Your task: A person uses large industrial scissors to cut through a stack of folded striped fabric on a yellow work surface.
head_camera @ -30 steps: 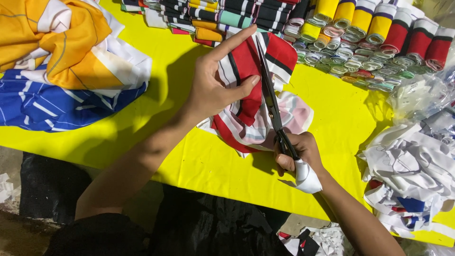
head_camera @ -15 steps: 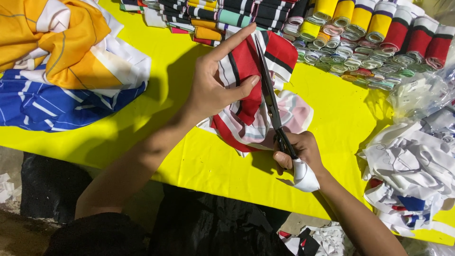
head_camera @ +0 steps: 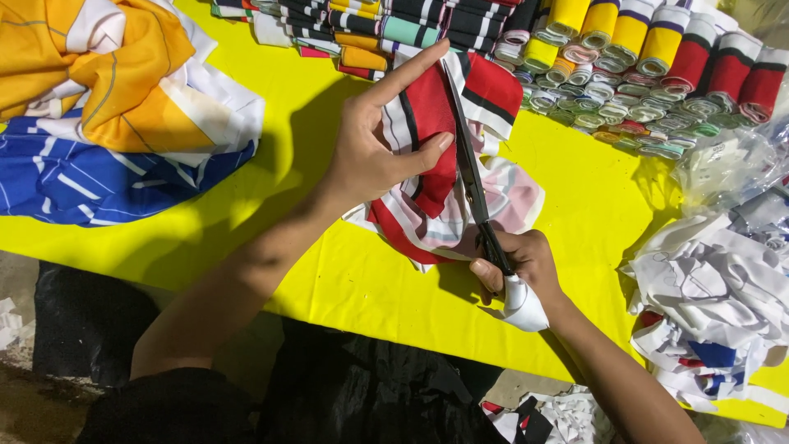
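A folded piece of red, white and black striped cloth [head_camera: 427,123] lies on a yellow table cover [head_camera: 312,107]. My left hand [head_camera: 374,144] presses down on it, index finger stretched along the cloth toward its far end and thumb pinching a fold. My right hand [head_camera: 526,263] grips the handles of long dark scissors [head_camera: 470,168], one handle wrapped in white. The blades run along the cloth's right side, close beside my left index finger, with their tips near the fingertip.
Orange, white and blue fabric [head_camera: 107,107] is heaped at the left. Rolled striped collar bands [head_camera: 641,49] in yellow, red and other colours line the far edge. White fabric scraps [head_camera: 715,304] pile up at the right by clear plastic bags [head_camera: 731,164]. Dark cloth covers my lap.
Hardly anything moved: both hands stay on the cloth and the scissors, and the blades lie along the same line.
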